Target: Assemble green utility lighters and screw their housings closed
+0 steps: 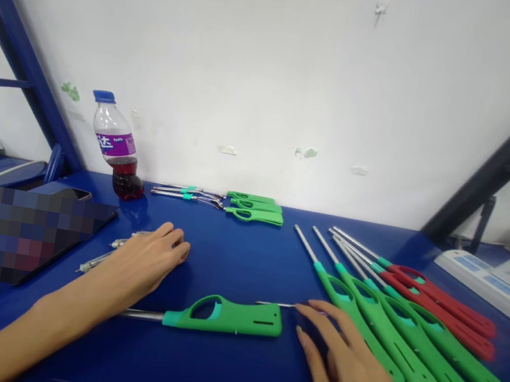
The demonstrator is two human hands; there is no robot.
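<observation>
Blue surface (234, 259): toward its front edge, the right hand (347, 359), fingers apart, should pinch the rod (283, 305) firmly; left hand (150, 257) curls, grip unclear.

Left hand (148, 261): fingers curled, beside small clear-and-metal parts (96, 261). Right hand (350, 367): fingertips at thin metal shaft (274, 304); grip unclear. Green long-nosed lighter (234, 318) flat on blue table (213, 380). Right side: green lighters (398, 345), red lighters (441, 304), fanned. Rear: three green handles (255, 207); purple-labelled bottle (116, 145), part-filled, dark red liquid.
</observation>
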